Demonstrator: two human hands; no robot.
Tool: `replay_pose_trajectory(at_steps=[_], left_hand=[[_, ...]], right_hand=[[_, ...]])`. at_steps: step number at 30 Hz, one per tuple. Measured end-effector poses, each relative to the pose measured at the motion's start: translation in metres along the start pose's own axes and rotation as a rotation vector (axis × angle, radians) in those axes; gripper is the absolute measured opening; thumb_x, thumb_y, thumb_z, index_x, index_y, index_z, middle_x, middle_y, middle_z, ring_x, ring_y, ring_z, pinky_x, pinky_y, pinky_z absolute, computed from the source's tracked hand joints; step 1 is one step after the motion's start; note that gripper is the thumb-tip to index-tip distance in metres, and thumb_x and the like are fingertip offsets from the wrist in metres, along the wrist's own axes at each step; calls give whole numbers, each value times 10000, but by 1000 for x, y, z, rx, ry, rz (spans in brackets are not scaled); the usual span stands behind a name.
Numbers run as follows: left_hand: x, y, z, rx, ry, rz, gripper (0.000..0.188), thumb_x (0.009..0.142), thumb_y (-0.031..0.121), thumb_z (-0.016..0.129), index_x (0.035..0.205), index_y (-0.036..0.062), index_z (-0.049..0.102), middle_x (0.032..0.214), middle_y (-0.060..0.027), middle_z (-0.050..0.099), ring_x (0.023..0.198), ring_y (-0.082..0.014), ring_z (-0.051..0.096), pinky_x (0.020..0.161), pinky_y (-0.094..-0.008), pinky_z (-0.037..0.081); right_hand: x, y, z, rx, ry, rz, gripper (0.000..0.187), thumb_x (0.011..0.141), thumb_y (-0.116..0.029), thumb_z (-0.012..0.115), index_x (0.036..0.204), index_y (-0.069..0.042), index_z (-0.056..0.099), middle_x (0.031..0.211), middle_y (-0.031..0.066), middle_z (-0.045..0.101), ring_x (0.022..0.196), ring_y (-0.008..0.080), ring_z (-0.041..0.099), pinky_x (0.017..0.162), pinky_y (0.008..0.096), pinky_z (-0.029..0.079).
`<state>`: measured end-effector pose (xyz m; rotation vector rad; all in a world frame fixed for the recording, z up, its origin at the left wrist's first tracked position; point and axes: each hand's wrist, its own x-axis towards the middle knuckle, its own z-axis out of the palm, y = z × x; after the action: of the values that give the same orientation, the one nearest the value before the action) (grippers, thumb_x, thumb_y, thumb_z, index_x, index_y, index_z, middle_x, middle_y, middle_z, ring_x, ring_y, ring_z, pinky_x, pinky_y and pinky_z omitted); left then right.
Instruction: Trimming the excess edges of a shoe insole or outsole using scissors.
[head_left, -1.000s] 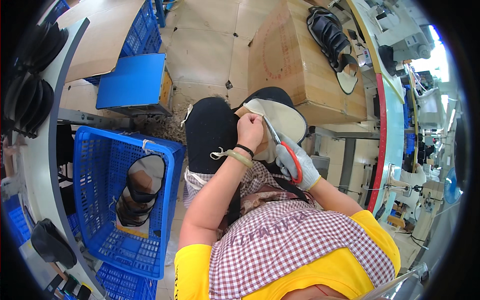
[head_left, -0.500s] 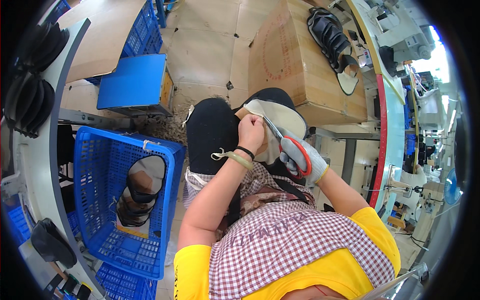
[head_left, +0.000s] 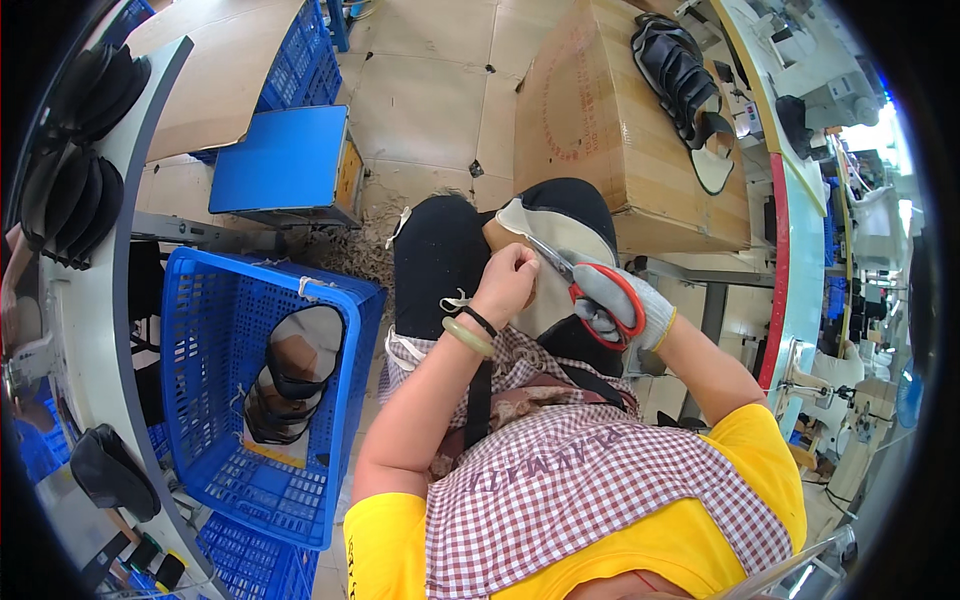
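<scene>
Head view: the cream piece (head_left: 583, 245) lies over the dark trousers (head_left: 435, 265), just beyond the hands, its long axis hard to tell because they cover part of it. Nearer to it, the bare left hand (head_left: 508, 282) pinches its edge with fingertips together, while the gloved right hand (head_left: 612, 305) curls round the red-handled scissors (head_left: 640, 308), whose blades point forward and leftward, just beside those fingertips. Dark lettering marks the checked apron (head_left: 580, 515); red print, too faint to read, marks the cardboard box (head_left: 660, 170).
</scene>
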<state>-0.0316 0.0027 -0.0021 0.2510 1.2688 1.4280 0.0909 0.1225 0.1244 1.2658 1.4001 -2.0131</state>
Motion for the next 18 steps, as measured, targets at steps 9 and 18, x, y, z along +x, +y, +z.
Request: replay_pose_trajectory(at_steps=[9, 18], left_hand=[[17, 11, 1, -3, 206, -114, 306, 935, 256, 534, 765, 6, 575, 595, -32, 540, 564, -98, 554, 516, -261, 438], [21, -4, 3, -74, 242, 132, 280, 909, 184, 527, 671, 38, 556, 531, 8, 504, 394, -62, 435, 356, -219, 288]], right_hand=[[1, -6, -4, -63, -17, -6, 337, 913, -436, 580, 954, -102, 563, 678, -6, 589, 466, 42, 475, 402, 177, 369], [2, -10, -5, 0, -53, 2, 343, 914, -442, 577, 948, -101, 559, 685, -2, 586, 469, 47, 477, 405, 177, 364]])
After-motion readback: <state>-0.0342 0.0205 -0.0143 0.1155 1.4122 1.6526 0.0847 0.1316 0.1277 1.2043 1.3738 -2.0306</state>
